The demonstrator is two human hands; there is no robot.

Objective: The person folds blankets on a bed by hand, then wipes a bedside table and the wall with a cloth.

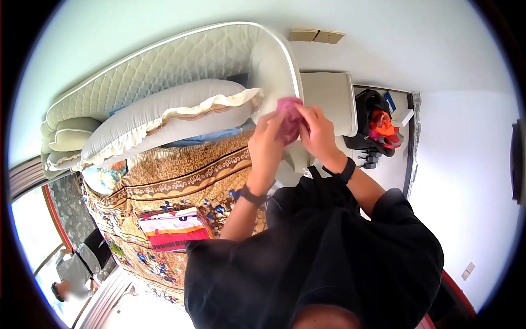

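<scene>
A bunched pink cloth (290,122) is held up between both hands, close to the rounded end of the padded headboard (181,57). My left hand (266,145) grips its left side, with fingers bent against the fabric. On the other side, my right hand (319,134) pinches the cloth between thumb and fingers. Folds hide some of the fingertips. Whether the cloth touches the headboard, I cannot tell. Both wrists wear dark bands.
A long grey pillow (164,112) with a ruffled edge leans along the headboard. Folded colourful fabric (175,229) lies on the patterned bedspread (183,178). A pale bedside cabinet (329,101) stands right of the bed, beside a black bag (359,123). Another person (71,274) is at far left.
</scene>
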